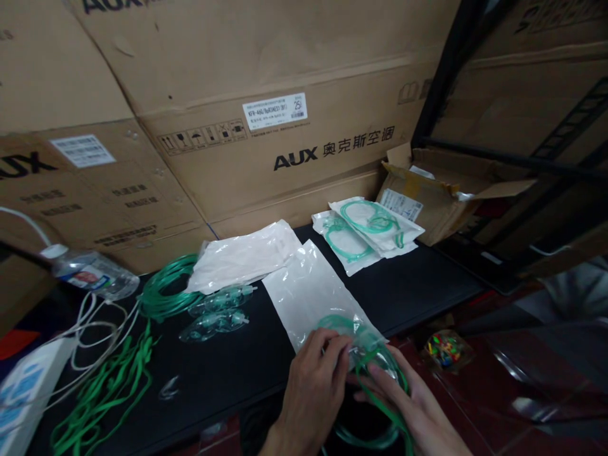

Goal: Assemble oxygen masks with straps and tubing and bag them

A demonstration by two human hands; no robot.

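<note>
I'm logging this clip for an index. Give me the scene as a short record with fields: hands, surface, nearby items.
left hand: fingers pinch the open end of a clear pouch
right hand: holds coiled green tubing at the pouch mouth
surface: black table
sealed packs: stacked at the back right
loose tubing coil: left of centre
clear masks: two, beside the coil
water bottle: lying far left
</note>
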